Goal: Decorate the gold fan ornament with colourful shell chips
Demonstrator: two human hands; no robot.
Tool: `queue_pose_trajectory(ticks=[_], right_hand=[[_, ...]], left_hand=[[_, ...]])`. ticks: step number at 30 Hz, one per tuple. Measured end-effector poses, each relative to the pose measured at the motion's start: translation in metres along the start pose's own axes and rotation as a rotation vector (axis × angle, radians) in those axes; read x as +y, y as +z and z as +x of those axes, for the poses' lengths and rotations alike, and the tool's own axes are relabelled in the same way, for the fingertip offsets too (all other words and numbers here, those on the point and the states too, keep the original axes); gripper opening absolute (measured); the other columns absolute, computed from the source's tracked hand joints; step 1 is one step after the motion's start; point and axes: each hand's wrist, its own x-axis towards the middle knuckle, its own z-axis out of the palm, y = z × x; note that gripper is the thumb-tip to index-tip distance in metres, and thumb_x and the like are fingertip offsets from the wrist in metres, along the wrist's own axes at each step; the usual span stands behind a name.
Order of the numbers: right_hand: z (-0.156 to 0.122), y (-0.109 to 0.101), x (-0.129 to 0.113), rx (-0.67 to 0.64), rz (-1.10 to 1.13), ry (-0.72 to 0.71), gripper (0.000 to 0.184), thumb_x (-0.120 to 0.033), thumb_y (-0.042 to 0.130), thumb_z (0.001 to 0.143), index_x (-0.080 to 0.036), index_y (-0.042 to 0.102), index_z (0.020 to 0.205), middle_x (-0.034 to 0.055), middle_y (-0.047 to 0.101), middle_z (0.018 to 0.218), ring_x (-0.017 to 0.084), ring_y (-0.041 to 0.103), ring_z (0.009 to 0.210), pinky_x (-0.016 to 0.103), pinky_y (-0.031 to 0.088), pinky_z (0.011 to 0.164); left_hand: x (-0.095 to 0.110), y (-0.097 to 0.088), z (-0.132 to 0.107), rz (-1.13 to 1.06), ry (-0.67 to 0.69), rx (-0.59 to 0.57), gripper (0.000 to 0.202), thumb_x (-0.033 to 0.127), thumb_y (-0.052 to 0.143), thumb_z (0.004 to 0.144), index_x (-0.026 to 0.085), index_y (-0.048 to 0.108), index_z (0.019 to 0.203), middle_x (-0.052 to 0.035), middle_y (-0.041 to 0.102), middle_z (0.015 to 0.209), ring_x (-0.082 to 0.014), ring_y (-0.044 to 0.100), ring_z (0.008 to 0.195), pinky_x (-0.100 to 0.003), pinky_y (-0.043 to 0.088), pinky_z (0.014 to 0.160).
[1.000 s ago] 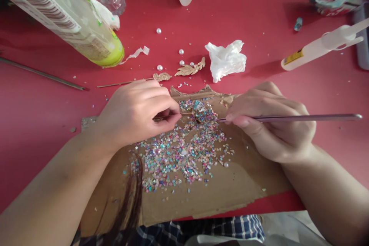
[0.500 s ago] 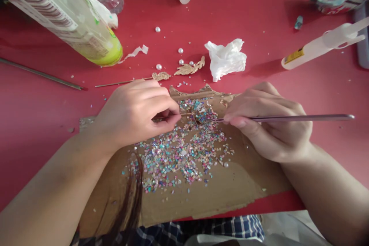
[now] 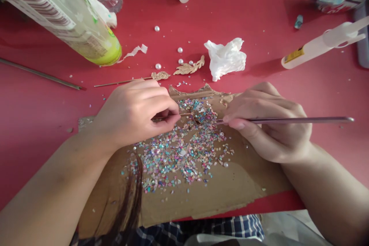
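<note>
Over the torn cardboard (image 3: pixel 245 184): a small gold leaf ornament (image 3: pixel 197 115) on a thin wire stem (image 3: pixel 170 115) hangs just above a spread of multicoloured shell chips (image 3: pixel 181 157); chips seem stuck to its face, though the detail is small.

Left hand (image 3: pixel 135 113): curled closed, its fingers (image 3: pixel 167 109) pinching the stem against the thumb.

Right hand (image 3: pixel 268 123): holds a long slim metal tool (image 3: pixel 288 120) pen-style between thumb and fingers, its tip at the ornament; touching or just apart, I cannot tell.

Handling: the piece looks fiddly, so resting both wrists on the board and working with small fingertip moves would probably keep it steady.

Nearby: a second gold leaf (image 3: pixel 160 75) on its own wire (image 3: pixel 123 81), pearl beads (image 3: pixel 180 50) and crumpled white tissue (image 3: pixel 226 59) lie on the red table (image 3: pixel 43 115), with a glue applicator (image 3: pixel 317 44) to the right.

In the way: a dark strand of hair (image 3: pixel 132 196) hangs across the lower board, and a large plastic bottle (image 3: pixel 63 19) lies at upper left.
</note>
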Motion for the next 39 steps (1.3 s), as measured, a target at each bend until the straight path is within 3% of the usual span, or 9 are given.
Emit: queue_pose_trajectory(ticks=[8,16,39], right_hand=[[0.0016,0.0004,0.0010,-0.008,0.002,-0.019,0.018,-0.021,0.059,0.097,-0.019,0.060,0.079,0.0001,0.070,0.069,0.016,0.068,0.065,0.038,0.040,0.069],[0.0008,0.0013,0.0001,-0.019,-0.007,0.015,0.018,-0.025,0.057,0.099,-0.024,0.059,0.081,-0.0024,0.070,0.069,0.018,0.067,0.064,0.040,0.042,0.069],[0.0013,0.0014,0.0011,-0.015,-0.001,-0.004,0.018,-0.023,0.057,0.098,-0.020,0.059,0.080,-0.0007,0.071,0.070,0.016,0.068,0.066,0.037,0.041,0.069]], left_hand=[[0.0000,-0.0001,-0.0004,0.002,0.021,-0.002,0.014,0.022,0.061,0.088,0.026,0.063,0.075,0.0028,0.066,0.067,-0.0142,0.057,0.064,-0.032,0.048,0.063],[-0.0007,0.0007,-0.0007,0.017,0.025,-0.005,0.014,0.023,0.062,0.088,0.026,0.063,0.074,0.0032,0.066,0.067,-0.0142,0.057,0.064,-0.032,0.048,0.064],[-0.0012,0.0014,-0.0007,0.010,0.025,-0.002,0.014,0.023,0.061,0.088,0.026,0.062,0.074,0.0036,0.065,0.067,-0.0141,0.057,0.064,-0.032,0.047,0.063]])
